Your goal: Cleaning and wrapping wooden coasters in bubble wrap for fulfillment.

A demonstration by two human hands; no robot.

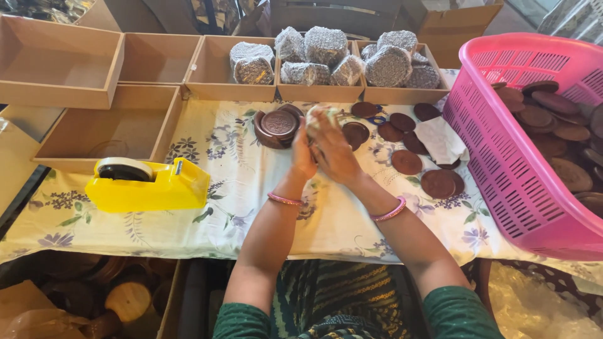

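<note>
Both hands close together around a small pale bundle [319, 117], what looks like clear bubble wrap bunched over a round piece: the left hand [304, 152] cups it from one side, the right hand [335, 154] presses over it from the other, fingers curled tight. What lies inside is hidden by the wrap and the fingers

The wrap looks slick and springy; if either palm eases off it could unfold, and the round piece could slide out and drop onto the flowered cloth [251, 207]

Just beyond the left hand stands a dark brown round container [277, 127] with an embossed lid, near enough for a knuckle to knock. Past the right hand flat brown discs [407, 162] lie scattered, smooth and thin, with a crumpled white sheet [441, 139] among them. Farther right a pink plastic basket [502, 176] with slotted walls holds more discs. Farther left sits a yellow tape dispenser [151, 185], glossy and blocky. Beyond the hands, open cardboard boxes [217, 78] hold wrapped bundles [326, 59], bumpy and silvery
</note>
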